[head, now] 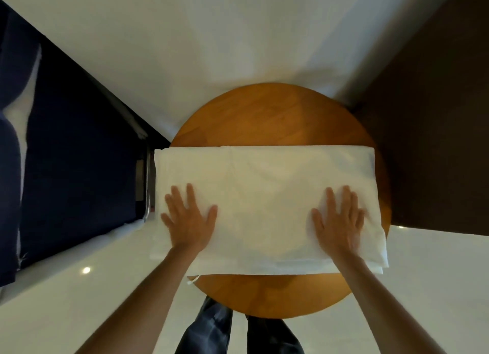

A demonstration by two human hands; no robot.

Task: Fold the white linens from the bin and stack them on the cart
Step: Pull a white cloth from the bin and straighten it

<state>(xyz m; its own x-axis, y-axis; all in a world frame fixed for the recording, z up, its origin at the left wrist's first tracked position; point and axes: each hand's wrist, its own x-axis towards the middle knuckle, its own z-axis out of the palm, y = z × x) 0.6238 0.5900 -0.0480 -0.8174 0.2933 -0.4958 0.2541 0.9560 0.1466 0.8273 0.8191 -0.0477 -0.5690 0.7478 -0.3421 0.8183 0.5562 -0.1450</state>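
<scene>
Fingers (190,196) straight and splayed wide, gripping nothing: the left hand (189,218) lies palm-down on the folded white linen cloth (264,192) near its left end. The right hand (340,221) mirrors it, flat near the right end. The cloth stretches across the middle of the round wooden table (275,115), both short ends hanging past the table's left and right edges. Bare wood shows along the far and near edges. Left of the table, a metal rail (148,195) and dark blue fabric (74,155); below, dark trousers (211,327).
</scene>
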